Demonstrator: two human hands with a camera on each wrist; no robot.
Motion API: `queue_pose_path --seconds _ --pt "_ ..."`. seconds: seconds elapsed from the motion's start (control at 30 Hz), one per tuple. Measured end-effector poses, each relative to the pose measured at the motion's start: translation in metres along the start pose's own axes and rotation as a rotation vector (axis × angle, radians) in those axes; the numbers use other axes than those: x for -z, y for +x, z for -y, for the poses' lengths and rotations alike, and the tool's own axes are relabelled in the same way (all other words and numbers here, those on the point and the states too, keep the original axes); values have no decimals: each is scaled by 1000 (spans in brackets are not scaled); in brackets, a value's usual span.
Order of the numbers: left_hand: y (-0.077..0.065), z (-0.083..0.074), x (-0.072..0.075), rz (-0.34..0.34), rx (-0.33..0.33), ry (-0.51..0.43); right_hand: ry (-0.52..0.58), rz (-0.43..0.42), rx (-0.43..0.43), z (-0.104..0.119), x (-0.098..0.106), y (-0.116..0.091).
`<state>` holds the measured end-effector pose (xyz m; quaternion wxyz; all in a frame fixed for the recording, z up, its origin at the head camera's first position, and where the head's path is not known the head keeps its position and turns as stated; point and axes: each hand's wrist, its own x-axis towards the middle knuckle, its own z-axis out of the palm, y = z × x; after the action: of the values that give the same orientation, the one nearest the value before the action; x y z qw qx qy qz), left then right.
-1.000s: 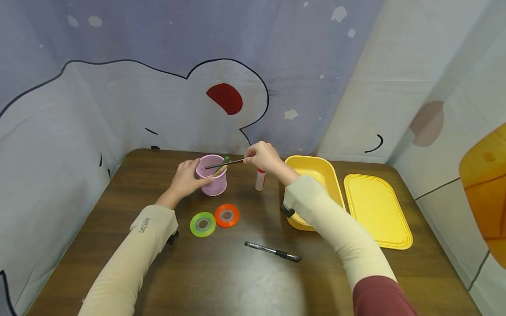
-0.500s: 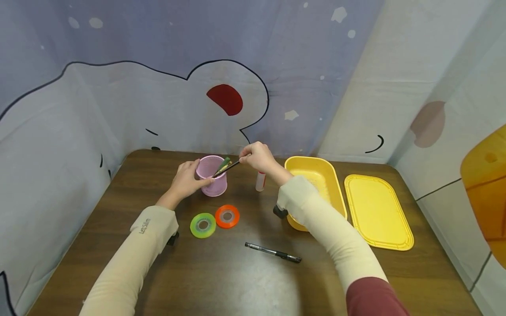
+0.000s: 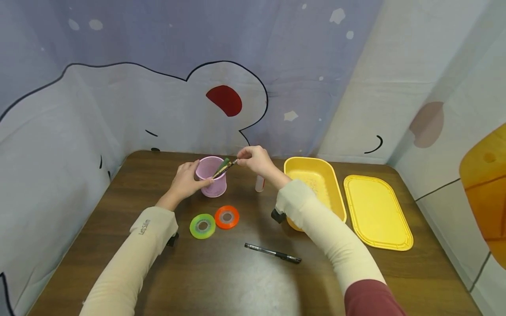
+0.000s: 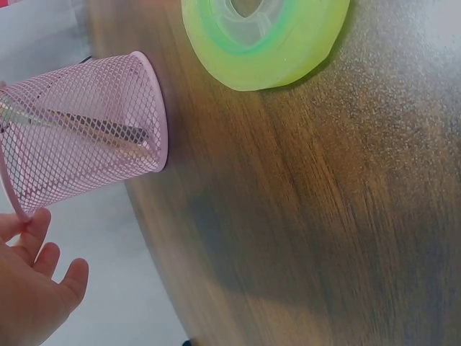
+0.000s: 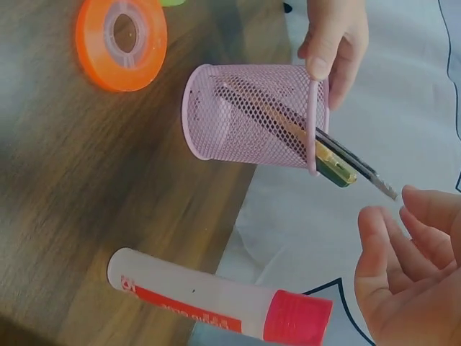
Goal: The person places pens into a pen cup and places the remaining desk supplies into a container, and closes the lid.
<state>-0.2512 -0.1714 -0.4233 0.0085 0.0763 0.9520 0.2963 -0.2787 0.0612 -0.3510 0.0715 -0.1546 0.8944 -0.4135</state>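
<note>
My left hand [image 3: 184, 181] grips the rim of a pink mesh pen holder [image 3: 214, 188], thumb on the near side. The holder stands upright on the table. A dark pen [image 5: 360, 167] leans inside it, its upper end sticking out over the rim towards the right. Beside that pen lean a tan stick [image 4: 90, 135] and a green-ended item [image 5: 334, 174] whose kind I cannot make out. My right hand [image 3: 257, 160] hovers right of the holder. Its thumb and fingers are spread apart, close to the dark pen's upper end, and hold nothing.
A white and red glue stick [image 5: 209, 299] stands below my right hand. Green tape [image 3: 203, 226] and orange tape [image 3: 227, 217] lie in front of the holder. Nearer is a black clear-barrelled pen [image 3: 272, 253]. To the right are a yellow bin [image 3: 316, 175] and its yellow lid [image 3: 377, 213].
The dark pen went from my right hand's grip down into the pink holder, beside the other items. My right hand moved slightly left and its fingers came off the pen. The left hand stayed put.
</note>
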Motion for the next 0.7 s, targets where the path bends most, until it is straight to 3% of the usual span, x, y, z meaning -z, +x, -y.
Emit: queue_pose_path --seconds 0.37,0.7 --pt "2 4 1 4 5 -7 -21 31 1 -5 13 -10" --pt "3 6 1 13 16 2 89 129 0 -13 21 -41"
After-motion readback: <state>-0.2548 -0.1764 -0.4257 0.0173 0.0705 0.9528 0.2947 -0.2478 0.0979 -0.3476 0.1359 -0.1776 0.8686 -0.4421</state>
